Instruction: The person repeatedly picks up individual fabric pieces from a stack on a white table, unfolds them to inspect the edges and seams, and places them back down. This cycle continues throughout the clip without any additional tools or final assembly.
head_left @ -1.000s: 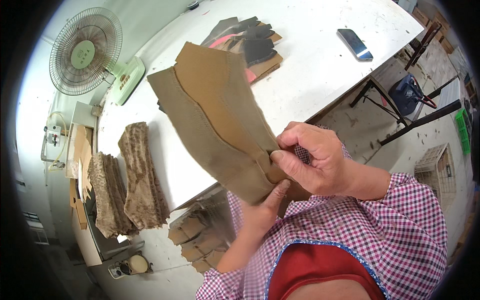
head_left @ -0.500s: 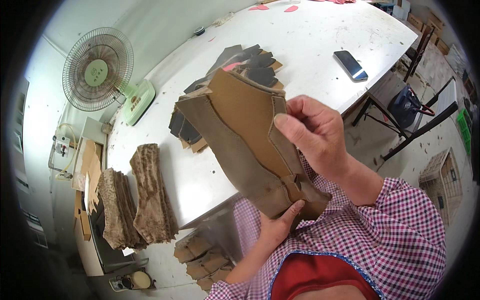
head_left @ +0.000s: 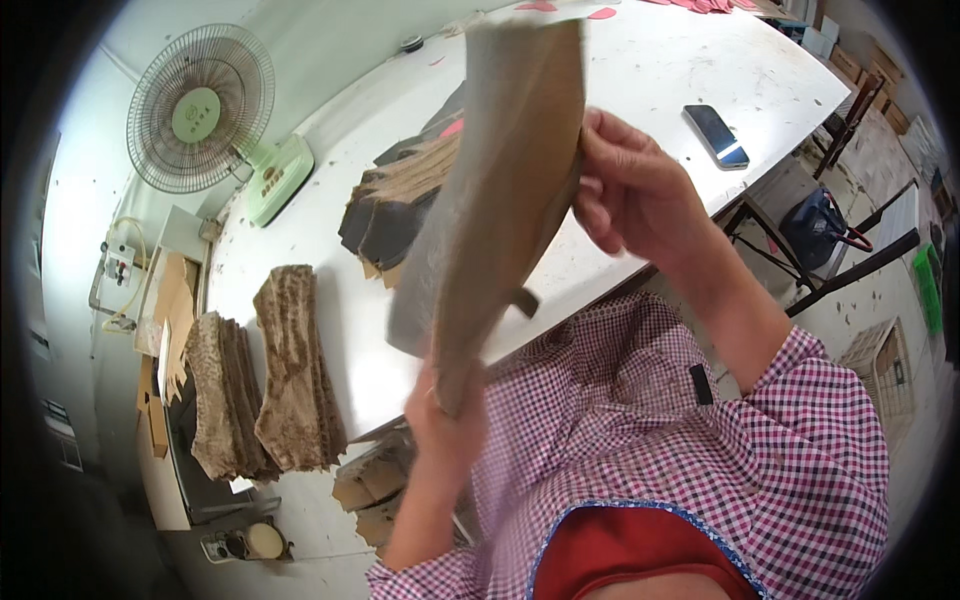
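Observation:
A brown stitched leather-like panel (head_left: 510, 190), similar to a boot upper, is held up over the table, turned on edge and smeared by motion. Its lower end is gripped in my left hand (head_left: 445, 420), fingers closed round it. My right hand (head_left: 640, 185) pinches its right edge higher up, thumb and fingers closed. A small dark tab (head_left: 524, 302) sticks out from the panel's lower right side. Partly hidden behind the panel lies a pile of cut grey-and-tan pieces (head_left: 400, 195). To the left, two stacks of brown furry pieces (head_left: 292, 370) lie side by side.
The white table (head_left: 640, 60) bears a phone (head_left: 716, 136) at the right and a green fan (head_left: 200, 110) at the far left. More brown panels (head_left: 375, 475) rest below the table's near edge. A chair with a dark bag (head_left: 815, 225) stands right.
The panel has swung from facing me flat to nearly edge-on, raised and shifted left. My left hand has moved left and my right hand slightly up. The view has shifted a little.

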Available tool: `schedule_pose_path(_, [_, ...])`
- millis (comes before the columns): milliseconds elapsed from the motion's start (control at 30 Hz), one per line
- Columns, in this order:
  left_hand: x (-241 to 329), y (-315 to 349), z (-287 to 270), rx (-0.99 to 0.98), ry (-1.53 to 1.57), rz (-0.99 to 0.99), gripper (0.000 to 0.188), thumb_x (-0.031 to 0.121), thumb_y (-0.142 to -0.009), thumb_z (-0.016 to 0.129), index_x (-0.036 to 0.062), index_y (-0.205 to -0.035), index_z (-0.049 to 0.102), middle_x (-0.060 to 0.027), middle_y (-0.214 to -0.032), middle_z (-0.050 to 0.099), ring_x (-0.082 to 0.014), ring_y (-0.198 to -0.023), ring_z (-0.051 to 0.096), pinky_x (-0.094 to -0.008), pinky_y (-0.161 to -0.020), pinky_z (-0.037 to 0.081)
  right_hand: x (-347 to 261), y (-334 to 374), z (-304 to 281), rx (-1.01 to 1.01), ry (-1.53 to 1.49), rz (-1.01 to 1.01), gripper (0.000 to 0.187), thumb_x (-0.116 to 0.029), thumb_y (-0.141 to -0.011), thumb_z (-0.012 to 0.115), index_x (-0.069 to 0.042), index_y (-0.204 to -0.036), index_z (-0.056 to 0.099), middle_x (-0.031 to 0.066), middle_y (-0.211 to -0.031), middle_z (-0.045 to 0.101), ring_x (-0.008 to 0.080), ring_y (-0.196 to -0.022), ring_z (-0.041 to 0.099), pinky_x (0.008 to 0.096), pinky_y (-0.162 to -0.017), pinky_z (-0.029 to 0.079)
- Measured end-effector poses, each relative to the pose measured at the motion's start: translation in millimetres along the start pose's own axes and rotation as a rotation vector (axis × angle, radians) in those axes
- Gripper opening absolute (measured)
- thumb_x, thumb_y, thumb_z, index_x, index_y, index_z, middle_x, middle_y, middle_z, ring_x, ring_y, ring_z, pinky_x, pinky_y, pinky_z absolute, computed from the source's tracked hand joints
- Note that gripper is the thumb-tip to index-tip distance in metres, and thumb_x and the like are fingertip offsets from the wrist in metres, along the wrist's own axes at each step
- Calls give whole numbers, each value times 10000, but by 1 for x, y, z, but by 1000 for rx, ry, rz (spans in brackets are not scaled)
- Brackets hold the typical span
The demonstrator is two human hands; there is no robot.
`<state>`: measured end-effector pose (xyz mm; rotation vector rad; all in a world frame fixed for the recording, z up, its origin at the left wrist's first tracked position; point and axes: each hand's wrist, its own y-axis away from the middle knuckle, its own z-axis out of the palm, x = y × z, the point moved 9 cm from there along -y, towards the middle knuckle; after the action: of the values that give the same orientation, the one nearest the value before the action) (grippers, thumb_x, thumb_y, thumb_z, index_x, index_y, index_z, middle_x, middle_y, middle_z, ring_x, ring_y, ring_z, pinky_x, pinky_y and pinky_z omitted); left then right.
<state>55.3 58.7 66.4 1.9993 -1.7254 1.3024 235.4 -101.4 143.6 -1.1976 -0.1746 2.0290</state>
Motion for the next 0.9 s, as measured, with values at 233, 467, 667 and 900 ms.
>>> schedule_pose_path(233, [-67,-35,25,-158,-414,162,430,52,-765,685,-12,-1178,585,-248,-1160,601,-431,-1053,580,-462,-907,473,53,-9,-100,-115,245,446,401,-376,-938,522,-18,-1030,676,100,-1009,679,186,-906,634,333,-894,483])
schedule_pose_path(467, [-61,-22,78,-410,-286,0,439,272,-818,677,32,-1178,605,-208,-1194,589,-414,-1096,544,-478,-937,436,58,6,-126,-129,1430,787,371,-279,-787,702,-22,-1054,681,138,-1058,673,232,-1007,607,331,-901,474])
schedule_pose_path(667, [-37,-24,90,-164,-277,276,320,158,-843,632,40,-1141,619,-193,-1087,632,-403,-1012,586,-497,-872,464,138,18,24,-624,1818,214,704,-180,-756,666,67,-1359,401,262,-1400,435,381,-1319,415,444,-1114,332])
schedule_pose_path(900, [-53,7,66,-53,-166,357,267,-33,-739,651,24,-1000,664,-163,-912,655,-330,-776,652,-403,-657,532,164,12,26,-510,1824,250,738,-5,-665,651,73,-1353,395,266,-1418,407,381,-1327,409,445,-1121,327])
